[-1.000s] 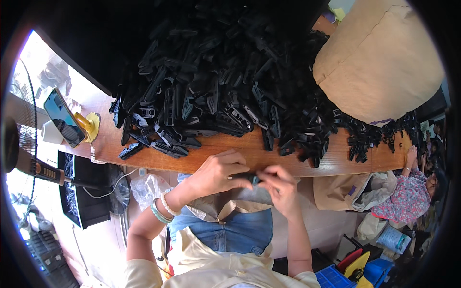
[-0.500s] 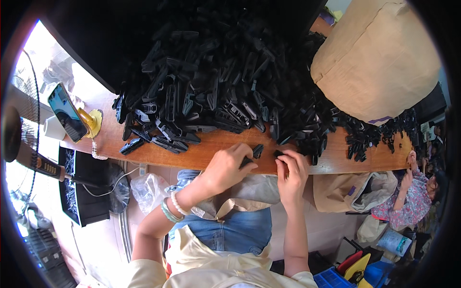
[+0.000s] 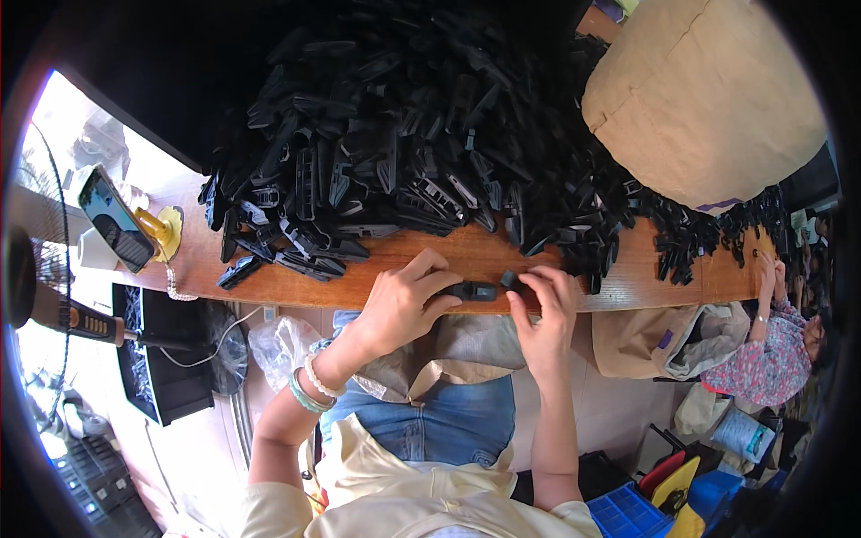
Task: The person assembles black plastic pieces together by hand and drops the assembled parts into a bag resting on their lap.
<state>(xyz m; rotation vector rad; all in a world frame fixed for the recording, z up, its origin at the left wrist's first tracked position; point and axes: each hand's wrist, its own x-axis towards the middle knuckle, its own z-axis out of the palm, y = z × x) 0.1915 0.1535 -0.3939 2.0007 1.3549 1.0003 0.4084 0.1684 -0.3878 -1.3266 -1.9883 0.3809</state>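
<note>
Lying between both hands [image 3: 475, 300]: black plastic part [image 3: 477, 290].

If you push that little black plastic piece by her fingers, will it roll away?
Probably not: the black plastic piece looks flat and blocky, so it should slide on the smooth wooden bench. It seems stiff and light, since fingertips alone steady it.

Black plastic parts [image 3: 404, 152], brown wooden table [image 3: 466, 255], tan sack [image 3: 704, 99], yellow phone stand [image 3: 161, 229], blue jeans [image 3: 448, 426], cream shirt [image 3: 404, 493], teal bracelet [image 3: 303, 394]
</note>
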